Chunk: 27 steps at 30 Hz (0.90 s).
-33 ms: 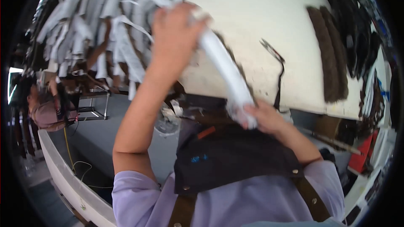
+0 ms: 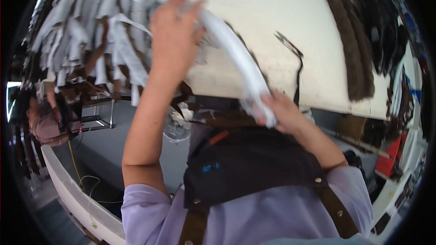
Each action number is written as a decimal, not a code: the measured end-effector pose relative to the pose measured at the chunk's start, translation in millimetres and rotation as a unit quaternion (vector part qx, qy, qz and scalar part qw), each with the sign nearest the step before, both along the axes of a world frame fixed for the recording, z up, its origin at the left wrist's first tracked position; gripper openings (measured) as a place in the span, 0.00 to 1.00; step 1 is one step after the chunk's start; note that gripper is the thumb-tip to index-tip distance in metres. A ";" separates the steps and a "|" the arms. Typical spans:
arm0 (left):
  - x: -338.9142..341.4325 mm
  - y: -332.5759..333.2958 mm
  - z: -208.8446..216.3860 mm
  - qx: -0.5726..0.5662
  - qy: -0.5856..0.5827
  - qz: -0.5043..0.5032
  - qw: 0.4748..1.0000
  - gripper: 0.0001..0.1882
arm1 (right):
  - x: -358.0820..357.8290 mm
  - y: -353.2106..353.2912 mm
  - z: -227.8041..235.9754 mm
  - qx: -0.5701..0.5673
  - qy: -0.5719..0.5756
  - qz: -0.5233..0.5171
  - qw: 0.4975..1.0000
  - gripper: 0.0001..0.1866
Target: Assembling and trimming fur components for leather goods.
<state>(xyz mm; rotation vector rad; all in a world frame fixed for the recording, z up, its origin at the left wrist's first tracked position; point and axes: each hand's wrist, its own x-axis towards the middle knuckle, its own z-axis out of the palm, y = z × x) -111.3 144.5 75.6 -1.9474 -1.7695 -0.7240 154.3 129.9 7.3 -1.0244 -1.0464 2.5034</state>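
A long white strip, with dark brown fur showing along its right edge, is stretched slantwise between my hands over the table's near edge. My left hand is closed round its far end, beside a heap of similar strips; motion blurs the fingers. Lower and to the right, my right hand grips the near end just above my dark apron, fingers and thumb pressed together on it. On the pale table, right of the strip, lies a pair of thread snips with a black cord or strap running to the table edge.
White-backed and brown strips are heaped at the left, some hanging over the edge. Two brown fur strips lie at the right beside darker fur pieces. Someone in a pinkish top is at the far left, near a metal frame.
My left hand has shifted a little left with the strip's far end. The right hand keeps its grip. The whole view has moved slightly.
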 end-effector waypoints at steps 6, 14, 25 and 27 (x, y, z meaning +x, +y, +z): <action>70.7 -51.8 -58.9 -0.224 -0.859 -0.103 0.449 0.21 | -28.8 31.6 -3.0 -0.212 0.184 -0.091 0.955 0.16; 91.0 -71.3 -59.6 -0.295 -0.892 -0.120 0.320 0.24 | -24.3 5.3 11.3 0.136 0.008 0.160 0.978 0.15; 92.0 -120.7 -86.3 -0.286 -0.934 -0.205 0.060 0.23 | 25.2 119.5 -39.2 0.766 -0.429 0.005 0.478 0.18; 89.1 -126.4 -89.8 -0.265 -0.948 -0.157 0.081 0.21 | 25.8 133.5 -43.6 0.760 -0.409 0.016 0.505 0.16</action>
